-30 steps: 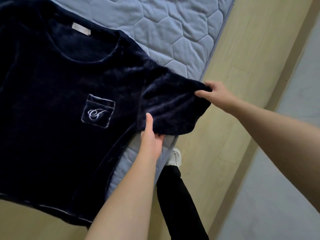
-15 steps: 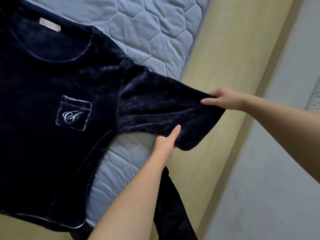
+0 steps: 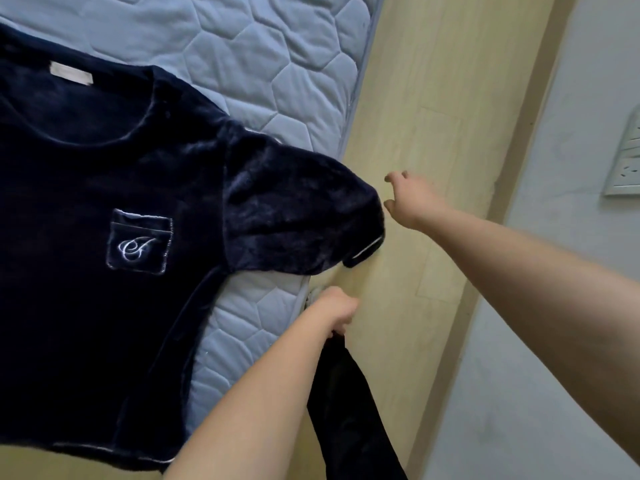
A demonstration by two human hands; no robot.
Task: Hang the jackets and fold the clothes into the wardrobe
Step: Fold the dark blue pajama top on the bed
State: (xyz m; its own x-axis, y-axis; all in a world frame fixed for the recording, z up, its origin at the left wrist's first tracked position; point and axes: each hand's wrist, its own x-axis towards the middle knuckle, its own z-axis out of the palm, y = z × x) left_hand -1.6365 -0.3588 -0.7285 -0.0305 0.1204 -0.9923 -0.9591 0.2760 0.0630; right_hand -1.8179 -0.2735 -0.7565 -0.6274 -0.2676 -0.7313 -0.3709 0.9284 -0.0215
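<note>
A dark navy velvet top (image 3: 104, 168) lies face up and spread flat on the light blue quilted mattress (image 3: 259, 46). It has a chest pocket (image 3: 138, 244) with a white embroidered letter. Its short sleeve (image 3: 294, 223) drapes over the mattress edge, with the white-piped cuff hanging free. My right hand (image 3: 412, 199) hovers just right of that cuff, fingers spread, touching nothing. Below the sleeve, at the bed's edge, my left hand (image 3: 334, 308) has its fingers loosely curled and holds nothing.
A strip of pale wooden floor (image 3: 433, 98) runs between the bed and a grey wall (image 3: 554, 341). A white socket plate (image 3: 627, 161) sits on the wall at the right. My own black trouser leg (image 3: 346, 403) stands beside the bed.
Both hands have let go of the sleeve. It now lies draped over the mattress edge. My right hand drew slightly away to the right, and my left hand dropped back toward me.
</note>
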